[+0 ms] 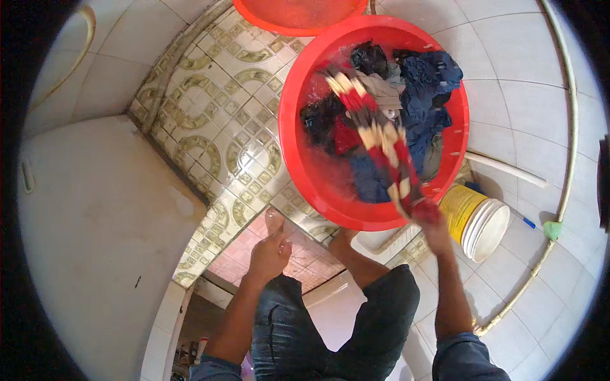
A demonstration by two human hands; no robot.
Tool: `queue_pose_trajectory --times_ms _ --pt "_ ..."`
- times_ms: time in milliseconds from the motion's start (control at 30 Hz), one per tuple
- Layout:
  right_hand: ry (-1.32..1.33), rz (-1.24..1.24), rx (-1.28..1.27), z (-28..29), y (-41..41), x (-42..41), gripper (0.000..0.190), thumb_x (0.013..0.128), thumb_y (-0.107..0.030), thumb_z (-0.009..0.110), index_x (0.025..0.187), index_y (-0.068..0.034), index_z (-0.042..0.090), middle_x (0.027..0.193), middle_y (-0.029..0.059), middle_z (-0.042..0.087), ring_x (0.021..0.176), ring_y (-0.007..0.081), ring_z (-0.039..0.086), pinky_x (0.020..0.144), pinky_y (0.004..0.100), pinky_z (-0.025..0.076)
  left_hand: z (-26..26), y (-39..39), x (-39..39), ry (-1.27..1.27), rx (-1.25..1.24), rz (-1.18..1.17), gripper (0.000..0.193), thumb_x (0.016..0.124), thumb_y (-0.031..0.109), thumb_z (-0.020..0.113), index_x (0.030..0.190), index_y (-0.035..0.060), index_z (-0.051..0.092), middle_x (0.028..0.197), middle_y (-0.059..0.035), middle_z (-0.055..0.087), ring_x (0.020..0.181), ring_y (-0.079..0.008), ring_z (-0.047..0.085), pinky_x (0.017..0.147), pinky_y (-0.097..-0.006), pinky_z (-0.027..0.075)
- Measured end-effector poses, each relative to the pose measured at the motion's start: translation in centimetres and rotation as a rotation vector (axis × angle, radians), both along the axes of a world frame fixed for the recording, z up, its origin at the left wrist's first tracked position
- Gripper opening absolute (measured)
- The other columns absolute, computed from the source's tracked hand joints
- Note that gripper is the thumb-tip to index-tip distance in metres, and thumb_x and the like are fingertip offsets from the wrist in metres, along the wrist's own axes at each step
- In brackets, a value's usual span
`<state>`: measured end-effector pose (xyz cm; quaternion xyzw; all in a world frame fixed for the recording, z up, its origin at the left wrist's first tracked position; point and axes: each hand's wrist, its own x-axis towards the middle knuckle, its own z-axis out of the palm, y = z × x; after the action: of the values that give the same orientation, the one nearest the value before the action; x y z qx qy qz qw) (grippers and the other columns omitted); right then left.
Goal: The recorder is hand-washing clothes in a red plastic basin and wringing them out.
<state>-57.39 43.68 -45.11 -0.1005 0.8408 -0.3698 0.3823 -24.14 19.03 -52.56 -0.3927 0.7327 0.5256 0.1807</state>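
Note:
My right hand is closed around one end of a striped cloth in red, cream and dark grey. The cloth stretches, blurred, from the near right rim into a large red plastic basin. Wet clothes lie in the water there: dark blue garments, a beige piece, a black piece and a blue piece. Above my left knee, apart from the basin, my left hand has its fingers curled, with nothing visible in it.
Behind the basin stands a second red basin. A yellow and white bucket lies tipped on its side at the right. A pipe runs along the tiled wall. To the left is a pale door panel beside patterned floor tiles.

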Motion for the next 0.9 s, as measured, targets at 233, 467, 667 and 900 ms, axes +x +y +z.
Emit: queue_pose_trajectory --times_ms 233,467,667,900 --pt "0.270 0.285 0.382 -20.3 0.6 2.8 0.033 0.086 -0.027 0.064 0.111 -0.006 0.065 0.104 0.0235 0.070 0.095 0.0448 0.066 0.081 0.0489 0.053 0.2 -0.3 6.7 -0.050 -0.106 0.053 0.028 0.090 0.020 0.061 0.110 0.0001 0.064 0.092 -0.0193 0.069 0.084 -0.0381 0.067 0.075 -0.0444 0.053" --pt "0.261 -0.073 0.003 -31.7 -13.6 6.4 0.040 0.085 -0.014 0.063 0.124 -0.004 0.058 0.111 0.0241 0.063 0.107 0.0403 0.060 0.088 0.0451 0.049 -1.8 2.0 5.6 -0.021 0.053 0.110 0.026 0.089 0.018 0.063 0.109 0.0006 0.066 0.092 -0.0197 0.070 0.080 -0.0356 0.068 0.071 -0.0426 0.054" --pt "0.590 0.828 0.281 -25.8 -7.7 3.8 0.029 0.079 -0.025 0.067 0.104 -0.010 0.070 0.095 0.0168 0.069 0.092 0.0361 0.066 0.083 0.0471 0.051 -4.4 4.7 8.8 0.130 -0.091 0.014 0.025 0.088 0.017 0.064 0.109 0.0028 0.066 0.091 -0.0195 0.069 0.078 -0.0348 0.069 0.069 -0.0421 0.054" --pt "0.135 0.661 0.694 -21.8 -6.6 2.9 0.039 0.087 -0.031 0.060 0.122 -0.014 0.065 0.117 0.0191 0.067 0.109 0.0406 0.063 0.092 0.0514 0.050 2.0 2.8 1.4 0.007 -0.080 0.026 0.025 0.089 0.018 0.062 0.108 0.0023 0.066 0.092 -0.0197 0.069 0.081 -0.0370 0.069 0.070 -0.0443 0.054"
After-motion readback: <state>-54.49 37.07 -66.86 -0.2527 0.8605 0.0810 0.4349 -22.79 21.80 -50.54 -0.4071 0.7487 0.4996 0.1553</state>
